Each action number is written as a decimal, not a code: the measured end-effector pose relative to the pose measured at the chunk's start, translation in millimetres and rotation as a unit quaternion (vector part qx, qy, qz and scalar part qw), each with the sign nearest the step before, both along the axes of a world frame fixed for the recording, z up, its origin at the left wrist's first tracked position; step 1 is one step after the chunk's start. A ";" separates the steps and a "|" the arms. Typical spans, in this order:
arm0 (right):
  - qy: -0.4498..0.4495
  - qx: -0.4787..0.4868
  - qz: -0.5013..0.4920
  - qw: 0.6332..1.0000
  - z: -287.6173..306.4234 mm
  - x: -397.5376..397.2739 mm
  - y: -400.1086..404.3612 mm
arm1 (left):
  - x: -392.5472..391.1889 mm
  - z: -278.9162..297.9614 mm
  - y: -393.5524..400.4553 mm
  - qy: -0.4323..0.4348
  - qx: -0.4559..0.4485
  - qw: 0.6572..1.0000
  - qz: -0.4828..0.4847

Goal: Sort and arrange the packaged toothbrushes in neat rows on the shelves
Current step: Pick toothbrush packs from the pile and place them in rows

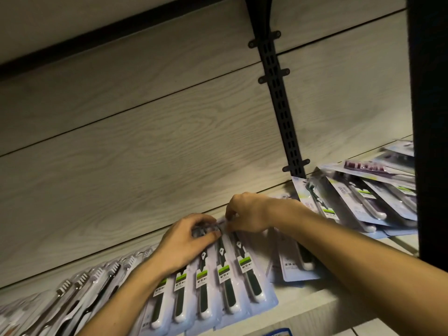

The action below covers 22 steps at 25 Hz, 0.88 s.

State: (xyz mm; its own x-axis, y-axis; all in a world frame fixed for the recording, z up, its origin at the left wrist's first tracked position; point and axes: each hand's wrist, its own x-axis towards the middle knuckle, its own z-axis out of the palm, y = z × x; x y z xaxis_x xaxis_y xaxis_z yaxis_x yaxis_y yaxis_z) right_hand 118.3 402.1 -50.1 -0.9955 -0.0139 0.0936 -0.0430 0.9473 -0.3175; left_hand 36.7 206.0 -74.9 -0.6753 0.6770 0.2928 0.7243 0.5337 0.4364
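Currently, the left hand [188, 241] and right hand [247, 213], fingers curled, pinch the top edges of the black toothbrush packs [228, 272] being squared into a row on the shelf [315, 301]; next, likely feed in the loose pile [363, 200].

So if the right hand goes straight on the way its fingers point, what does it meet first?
The right hand points left, toward the left hand, which lies on the toothbrush packs. It would likely meet those fingers first; depth is unclear.
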 end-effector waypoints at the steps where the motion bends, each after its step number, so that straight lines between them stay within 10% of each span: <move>1: -0.003 0.000 -0.001 1.000 0.0 0.0 -0.6 | -0.8 3.0 -1.1 -0.003 0.014 1.000 0.021; 4: -0.012 -0.001 -0.006 1.000 1.1 1.2 -0.1 | -8.1 14.6 -12.5 -0.018 0.036 0.997 0.068; 9: -0.035 -0.001 0.004 0.999 -0.5 4.7 -3.5 | -2.7 6.5 -24.1 -0.034 -0.236 0.969 0.067; 22: 0.012 0.014 0.054 0.998 -2.6 0.2 -11.1 | 4.6 4.2 -15.5 0.051 -0.293 0.952 0.076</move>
